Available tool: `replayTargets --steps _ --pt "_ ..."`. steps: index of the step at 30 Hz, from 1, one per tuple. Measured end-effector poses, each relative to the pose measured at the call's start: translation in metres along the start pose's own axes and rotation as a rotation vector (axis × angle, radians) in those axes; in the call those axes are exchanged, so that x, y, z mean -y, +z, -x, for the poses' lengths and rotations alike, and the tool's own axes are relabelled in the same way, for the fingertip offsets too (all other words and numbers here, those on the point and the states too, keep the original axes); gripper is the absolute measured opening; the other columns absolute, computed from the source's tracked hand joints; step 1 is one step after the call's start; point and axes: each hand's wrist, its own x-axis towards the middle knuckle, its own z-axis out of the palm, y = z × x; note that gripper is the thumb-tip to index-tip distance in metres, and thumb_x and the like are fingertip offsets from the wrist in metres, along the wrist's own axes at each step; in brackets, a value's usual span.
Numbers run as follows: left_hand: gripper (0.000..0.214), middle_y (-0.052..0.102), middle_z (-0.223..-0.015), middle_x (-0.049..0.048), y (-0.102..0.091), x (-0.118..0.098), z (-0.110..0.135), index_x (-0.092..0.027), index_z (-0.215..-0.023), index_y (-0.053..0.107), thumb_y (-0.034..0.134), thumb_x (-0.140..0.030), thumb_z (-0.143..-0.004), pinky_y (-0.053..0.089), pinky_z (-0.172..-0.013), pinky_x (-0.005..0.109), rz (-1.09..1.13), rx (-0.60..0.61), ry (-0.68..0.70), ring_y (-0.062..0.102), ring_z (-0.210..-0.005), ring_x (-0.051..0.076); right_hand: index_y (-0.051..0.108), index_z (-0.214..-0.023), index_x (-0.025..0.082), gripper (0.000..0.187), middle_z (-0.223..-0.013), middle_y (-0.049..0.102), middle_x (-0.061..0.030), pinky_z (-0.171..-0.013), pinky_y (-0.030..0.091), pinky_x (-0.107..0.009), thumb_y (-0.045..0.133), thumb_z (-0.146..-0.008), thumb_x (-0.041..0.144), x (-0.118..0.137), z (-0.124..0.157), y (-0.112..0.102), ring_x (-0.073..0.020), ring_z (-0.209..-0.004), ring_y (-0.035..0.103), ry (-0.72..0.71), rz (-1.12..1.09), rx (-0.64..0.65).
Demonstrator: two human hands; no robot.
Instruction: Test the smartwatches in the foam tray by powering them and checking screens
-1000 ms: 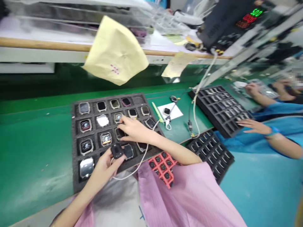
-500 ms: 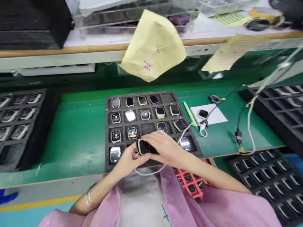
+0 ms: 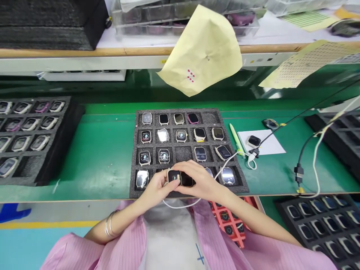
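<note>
A black foam tray (image 3: 135, 157) with several watch bodies in its pockets lies on the green bench in front of me. Over its near edge my left hand (image 3: 156, 187) and my right hand (image 3: 201, 180) meet, both closed round a small watch body (image 3: 174, 176) with a dark screen. A dark part (image 3: 187, 180) sits against the watch under my right fingers; I cannot tell what it is. A white cable (image 3: 222, 165) runs from the hands across the tray to the right. One pocket in the third row (image 3: 182, 153) holds nothing.
Another foam tray of watches (image 3: 56, 150) lies at far left, more black trays (image 3: 309, 221) at lower right. A white sheet (image 3: 270, 144) with a black part, a green pen (image 3: 235, 138) and cables lie right of the tray. A yellow paper (image 3: 205, 48) hangs from the shelf. A red tray (image 3: 230, 221) is by my lap.
The camera swung left, so the co-worker at right is out of view. My right hand left the tray's middle and joined my left hand on the watch body at the near edge.
</note>
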Motion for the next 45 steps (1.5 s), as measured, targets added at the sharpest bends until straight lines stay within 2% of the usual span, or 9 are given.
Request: replayTargets --steps 11,14,18,23,26,30,35,40,45 --pt "0.028 0.06 -0.079 0.0013 -0.002 0.0 0.002 -0.013 -0.09 0.064 0.068 -0.039 -0.082 0.039 -0.07 0.025 -0.01 0.034 0.011 0.051 -0.074 0.015 0.059 -0.115 0.018 0.038 -0.104 0.069 -0.0091 -0.082 0.05 -0.04 0.073 -0.082 0.029 0.002 0.007 0.006 -0.024 -0.096 0.064 0.005 -0.102 -0.11" --pt "0.031 0.061 -0.075 0.0015 -0.005 -0.001 0.003 -0.013 -0.091 0.064 0.067 -0.042 -0.082 0.036 -0.06 0.022 0.046 0.095 -0.022 0.047 -0.064 0.011 0.06 -0.122 0.02 0.044 -0.11 0.065 -0.01 -0.085 0.051 -0.041 0.073 -0.083 0.035 -0.001 0.008 0.002 -0.0235 -0.1 0.062 0.021 -0.299 -0.06" --pt "0.037 0.066 -0.071 0.0044 -0.012 -0.001 0.006 -0.012 -0.087 0.062 0.068 -0.048 -0.08 0.028 -0.05 0.022 0.089 0.272 -0.083 0.043 -0.052 0.009 0.07 -0.11 0.022 0.027 -0.103 0.06 -0.0073 -0.084 0.052 -0.039 0.065 -0.09 0.038 -0.003 0.007 -0.001 -0.0196 -0.094 0.062 0.076 -0.612 -0.015" --pt "0.04 0.061 -0.063 0.0008 -0.018 0.004 0.007 -0.013 -0.084 0.059 0.07 -0.051 -0.077 0.019 -0.043 0.021 0.129 0.289 -0.146 0.028 -0.041 0.004 0.074 -0.103 0.024 0.025 -0.093 0.059 -0.0052 -0.076 0.052 -0.035 0.072 -0.084 0.039 0.001 0.003 0.006 -0.0177 -0.085 0.06 0.137 -0.693 -0.086" --pt "0.04 0.064 -0.066 0.0031 -0.014 0.002 0.006 -0.012 -0.086 0.059 0.067 -0.05 -0.079 0.021 -0.043 0.02 0.12 0.29 -0.103 0.03 -0.042 0.004 0.074 -0.104 0.023 0.023 -0.094 0.059 -0.0053 -0.076 0.051 -0.034 0.072 -0.085 0.035 0.001 0.001 0.004 -0.0173 -0.085 0.06 0.133 -0.719 -0.07" --pt "0.033 0.066 -0.077 0.006 -0.007 -0.004 0.006 -0.011 -0.094 0.062 0.063 -0.043 -0.085 0.037 -0.057 0.022 0.034 0.188 0.011 0.05 -0.061 0.012 0.066 -0.117 0.022 0.038 -0.105 0.058 -0.0076 -0.085 0.049 -0.038 0.076 -0.081 0.028 0.0 0.003 -0.004 -0.0206 -0.096 0.059 0.088 -0.58 -0.004" --pt "0.027 0.06 -0.081 0.0029 -0.003 -0.004 0.005 -0.012 -0.095 0.062 0.062 -0.038 -0.087 0.041 -0.069 0.025 -0.036 0.107 0.029 0.051 -0.074 0.015 0.053 -0.131 0.02 0.055 -0.113 0.057 -0.0095 -0.087 0.05 -0.039 0.076 -0.081 0.029 0.007 0.012 0.0 -0.023 -0.102 0.057 0.057 -0.302 -0.015" --pt "0.03 0.06 -0.09 0.0049 0.0 -0.001 0.005 -0.013 -0.103 0.061 0.058 -0.039 -0.089 0.042 -0.076 0.028 -0.145 0.083 0.039 0.052 -0.083 0.018 0.053 -0.126 0.015 0.042 -0.111 0.059 -0.0126 -0.089 0.046 -0.046 0.067 -0.087 0.024 0.017 0.015 0.002 -0.0272 -0.103 0.055 0.015 0.064 -0.041" --pt "0.05 0.059 -0.094 0.0025 -0.002 0.004 0.005 -0.017 -0.117 0.051 0.067 -0.047 -0.081 0.033 -0.053 0.022 -0.142 0.188 -0.015 0.041 -0.058 0.008 0.053 -0.121 0.019 0.039 -0.112 0.058 -0.0109 -0.091 0.047 -0.043 0.069 -0.086 0.029 -0.002 0.002 -0.016 -0.0267 -0.106 0.056 0.042 -0.01 -0.103"
